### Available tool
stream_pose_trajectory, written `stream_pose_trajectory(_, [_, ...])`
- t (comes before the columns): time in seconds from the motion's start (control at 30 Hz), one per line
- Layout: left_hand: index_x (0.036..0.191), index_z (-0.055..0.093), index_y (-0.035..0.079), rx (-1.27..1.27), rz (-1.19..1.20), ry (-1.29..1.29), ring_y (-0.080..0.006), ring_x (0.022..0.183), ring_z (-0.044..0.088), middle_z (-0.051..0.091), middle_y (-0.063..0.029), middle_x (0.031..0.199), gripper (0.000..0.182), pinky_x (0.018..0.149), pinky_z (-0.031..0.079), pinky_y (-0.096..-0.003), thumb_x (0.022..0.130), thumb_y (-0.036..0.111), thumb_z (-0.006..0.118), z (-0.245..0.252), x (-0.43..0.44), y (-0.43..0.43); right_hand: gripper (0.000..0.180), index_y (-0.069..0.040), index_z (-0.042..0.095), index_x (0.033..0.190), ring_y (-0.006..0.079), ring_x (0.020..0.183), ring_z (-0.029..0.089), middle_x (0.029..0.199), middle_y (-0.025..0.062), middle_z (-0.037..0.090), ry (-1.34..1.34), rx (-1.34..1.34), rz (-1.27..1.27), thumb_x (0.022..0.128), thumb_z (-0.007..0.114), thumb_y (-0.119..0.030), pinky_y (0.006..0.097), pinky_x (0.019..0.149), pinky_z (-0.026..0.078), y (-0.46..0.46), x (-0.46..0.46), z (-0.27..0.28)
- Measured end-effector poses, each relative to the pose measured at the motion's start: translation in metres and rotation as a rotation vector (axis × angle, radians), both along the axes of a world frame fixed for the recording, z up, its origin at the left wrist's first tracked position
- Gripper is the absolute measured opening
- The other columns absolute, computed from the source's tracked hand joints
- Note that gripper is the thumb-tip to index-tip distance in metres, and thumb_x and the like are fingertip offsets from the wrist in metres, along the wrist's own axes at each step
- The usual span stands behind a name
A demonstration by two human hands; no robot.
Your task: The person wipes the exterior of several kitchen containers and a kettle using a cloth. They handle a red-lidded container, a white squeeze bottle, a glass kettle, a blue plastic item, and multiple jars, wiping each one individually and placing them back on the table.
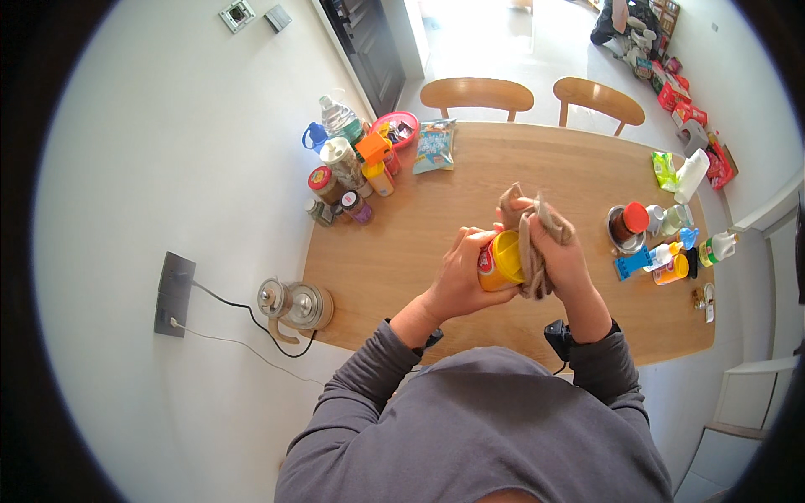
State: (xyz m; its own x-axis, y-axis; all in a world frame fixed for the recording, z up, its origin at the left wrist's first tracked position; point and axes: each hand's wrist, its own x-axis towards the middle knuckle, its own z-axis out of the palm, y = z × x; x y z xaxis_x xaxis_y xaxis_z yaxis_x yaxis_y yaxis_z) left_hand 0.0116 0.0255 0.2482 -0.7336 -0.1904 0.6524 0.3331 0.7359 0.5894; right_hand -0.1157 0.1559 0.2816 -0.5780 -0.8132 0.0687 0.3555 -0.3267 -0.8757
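Observation:
My left hand [460, 273] grips a yellow canister with a yellow lid [507, 258] and a red label on its side. The canister is tilted above the table, its lid facing up and to the right. In my right hand [564, 261] a brown cloth [534, 242] is bunched up, pressed against the canister's right side. Part of the cloth sticks out above my fingers. My right fingertips are partly hidden by its folds.
A wooden table [390, 251] lies under my hands. Jars and bottles crowd its left side near a snack bag [434, 146]. A glass kettle [308, 306] stands at the near left corner. To the right are a red-lidded jar [631, 221] and several bottles. Two chairs [477, 94] stand beyond.

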Motion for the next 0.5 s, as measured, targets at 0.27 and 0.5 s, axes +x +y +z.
stream_pose_trajectory(0.27, [0.115,0.049,0.001,-0.231,0.041,-0.107,-0.0357,0.096,0.056,0.058,-0.0161,0.107,0.073,0.085,0.049,-0.0427,0.06,0.03,0.088,0.006,0.008,-0.006,0.029,0.0,0.064,0.123,0.0119,0.097,0.061,0.106,0.0042,0.068,0.253,0.213,0.199,0.097,0.063,-0.014,0.0287,0.09,0.05,0.004,0.001,0.004])
stream_pose_trajectory(0.5, [0.118,0.043,0.004,0.09,0.038,0.087,-0.0288,0.102,0.053,0.052,-0.0143,0.111,0.074,0.092,0.046,-0.0394,0.064,0.024,0.09,-0.001,0.004,0.002,0.029,0.002,0.065,0.115,0.0151,0.098,0.065,0.107,0.0064,0.069,-0.19,-0.029,0.062,0.103,0.054,-0.022,0.0287,0.089,0.052,-0.014,0.012,-0.014])
